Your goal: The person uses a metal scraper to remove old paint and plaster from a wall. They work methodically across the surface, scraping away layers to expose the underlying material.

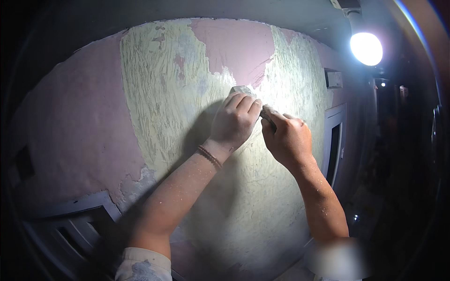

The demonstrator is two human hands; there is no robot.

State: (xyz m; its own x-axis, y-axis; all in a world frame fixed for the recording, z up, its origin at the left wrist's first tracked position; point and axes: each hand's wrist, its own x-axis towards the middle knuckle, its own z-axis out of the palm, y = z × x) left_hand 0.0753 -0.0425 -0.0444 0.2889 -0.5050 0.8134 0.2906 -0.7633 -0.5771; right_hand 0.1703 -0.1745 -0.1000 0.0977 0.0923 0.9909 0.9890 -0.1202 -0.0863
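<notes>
A scraper [242,89] with a flat metal blade lies against the wall, just below a ragged patch of pink paint [239,45]. My right hand [289,137] is wrapped around its dark handle, index finger stretched along it. Over the blade end, my left hand [236,117] bears down with bent fingers, hiding most of the blade. Around both hands the wall [168,105] shows a pale yellowish, streaked surface where pink paint is absent. Pale flecks and dust cling to both forearms, and a beaded bracelet [210,156] circles my left wrist.
A bright bulb [366,49] shines at upper right beneath the dark ceiling [225,8]. On the right are a small wall box [334,78] and a framed opening [328,140]. A door frame [84,205] stands at lower left, with pink wall [77,123] above.
</notes>
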